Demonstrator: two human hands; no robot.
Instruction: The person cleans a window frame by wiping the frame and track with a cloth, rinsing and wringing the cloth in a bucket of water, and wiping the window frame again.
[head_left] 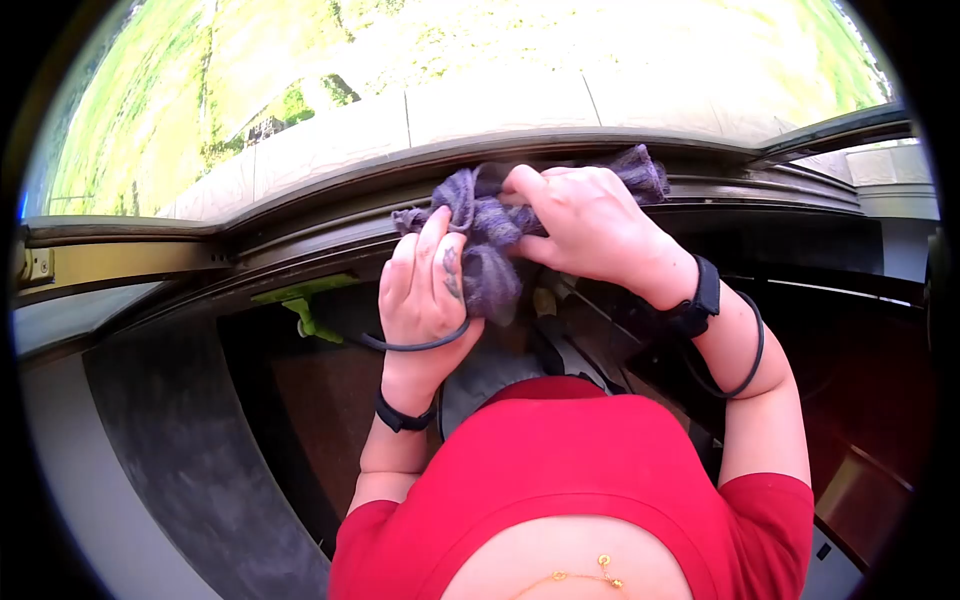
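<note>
Right hand point(595, 225): thumb and bent fingers closed on a crumpled, purple-grey, thin-looking fabric cloth point(492, 222); part of it disappears under the palm, so how firm the pinch is cannot be told.
Left hand point(425, 290): fingers curled over the cloth's near portion, thumb beside a loose fold; it seems gripped there, though the thumb's contact is partly hidden.
Cloth: bunched between both hands over the sill; one end pokes out beyond the right hand, a slightly blurred fold droops toward the person.
Handling: probably light, soft and limp, hardly fragile; likely to slump wherever unsupported; best held by the thick gathered middle, with the loose ends tucked in.
Window track: long, dark brown, grooved frame point(330, 226) running under and beside the cloth; its ridges look hard and might snag a trailing edge.
Wrists: black-strapped watch-like band point(703, 297) on the right; narrow black band point(403, 412) on the left.
Below the sill: bright green object point(312, 305), its kind unclear; left of the hands, apart from the cloth.
</note>
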